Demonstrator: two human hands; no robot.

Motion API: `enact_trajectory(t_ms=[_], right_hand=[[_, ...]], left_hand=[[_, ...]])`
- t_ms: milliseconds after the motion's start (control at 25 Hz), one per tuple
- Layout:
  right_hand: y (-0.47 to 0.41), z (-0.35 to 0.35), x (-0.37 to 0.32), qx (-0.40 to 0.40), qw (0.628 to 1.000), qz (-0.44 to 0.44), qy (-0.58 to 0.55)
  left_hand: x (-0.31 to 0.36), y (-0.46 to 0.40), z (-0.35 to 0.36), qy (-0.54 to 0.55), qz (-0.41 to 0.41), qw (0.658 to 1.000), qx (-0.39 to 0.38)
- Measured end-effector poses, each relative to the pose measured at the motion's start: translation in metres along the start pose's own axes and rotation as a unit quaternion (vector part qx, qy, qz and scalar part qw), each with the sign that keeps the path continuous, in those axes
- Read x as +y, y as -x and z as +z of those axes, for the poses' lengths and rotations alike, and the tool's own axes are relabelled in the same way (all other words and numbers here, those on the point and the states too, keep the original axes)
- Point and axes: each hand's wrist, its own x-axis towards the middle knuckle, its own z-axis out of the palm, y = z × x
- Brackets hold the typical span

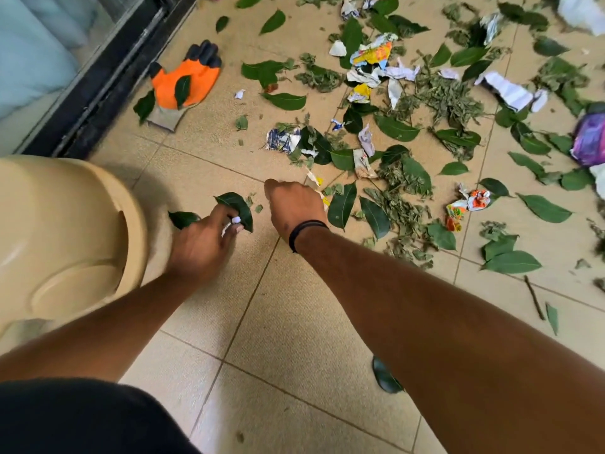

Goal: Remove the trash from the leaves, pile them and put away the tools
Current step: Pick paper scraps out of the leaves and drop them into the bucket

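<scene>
I'm low over the tiled floor [294,322], and by my reckoning this job has hardly begun. My left hand [203,240] is curled around a few green leaves [237,208], 1 sticking out past my fingers and another poking out on the side toward the beige bin [65,240], which stands just beside that hand. My right hand [294,208] is curled down at the near edge of the mess, fingers closed on a crumpled yellow-and-white scrap [316,186]; most of the scrap is hidden behind my knuckles, so I can't tell how firm the hold is. Beyond my hands the scattered leaves [396,127] still cover the tiles with no pile formed anywhere, fresh whole ones mixed with dry crumbled ones. Paper trash is still threaded through them: a colourful wrapper [371,54] far off, a blue-and-white crumpled piece [283,140] nearer, an orange-and-white wad [471,203] to my right, a white sheet [509,90] and something purple [591,144] at the edge of view. An orange work glove [183,83] lies flat by the dark door track [108,83] with a leaf on its palm, so it hasn't been put away. I'd say nearly all the sorting, the whole piling and the tidying of tools remain.
</scene>
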Motion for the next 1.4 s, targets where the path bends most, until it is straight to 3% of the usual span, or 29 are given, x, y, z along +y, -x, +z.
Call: enact_trajectory(t_ms=[80, 160, 200, 280, 360, 520, 600, 640, 800, 880, 1240, 1320, 1400], right_hand=[[0.014, 0.001, -0.007, 0.037, 0.997, 0.002, -0.075], [0.039, 0.008, -0.011, 0.075, 0.971, 0.062, -0.216], [0.054, 0.012, -0.010, 0.093, 0.941, 0.116, -0.304], [0.076, 0.019, 0.002, 0.121, 0.835, 0.247, -0.477], [0.084, 0.022, 0.023, 0.147, 0.734, 0.348, -0.564], [0.082, 0.009, 0.055, 0.166, 0.601, 0.401, -0.671], [0.080, -0.004, 0.065, 0.137, 0.546, 0.393, -0.727], [0.078, -0.009, 0.068, 0.120, 0.543, 0.385, -0.737], [0.069, -0.025, 0.079, 0.062, 0.640, 0.359, -0.676], [0.067, -0.030, 0.082, 0.039, 0.655, 0.345, -0.671], [0.072, -0.012, 0.085, -0.013, 0.651, 0.365, -0.665], [0.070, -0.009, 0.084, -0.014, 0.617, 0.392, -0.682], [0.077, -0.013, 0.081, -0.015, 0.571, 0.407, -0.713]], left_hand=[[-0.003, -0.002, 0.001, -0.002, 0.008, 1.000, 0.007], [-0.002, -0.003, 0.002, -0.004, 0.005, 1.000, 0.012], [-0.001, -0.002, 0.003, 0.002, -0.007, 1.000, 0.015], [0.000, -0.002, 0.004, 0.049, -0.063, 0.996, 0.026], [0.004, -0.006, 0.000, 0.127, -0.128, 0.982, 0.049], [0.036, -0.021, -0.006, 0.237, -0.139, 0.955, 0.113], [0.059, -0.034, -0.007, 0.288, -0.114, 0.946, 0.098], [0.068, -0.040, -0.007, 0.309, -0.106, 0.942, 0.079], [0.093, -0.052, -0.004, 0.369, -0.103, 0.924, 0.017], [0.101, -0.051, -0.006, 0.398, -0.121, 0.909, -0.001], [0.103, -0.032, -0.007, 0.411, -0.209, 0.886, -0.040], [0.107, -0.026, -0.010, 0.436, -0.236, 0.866, -0.062], [0.119, -0.014, -0.014, 0.499, -0.283, 0.813, -0.098]])
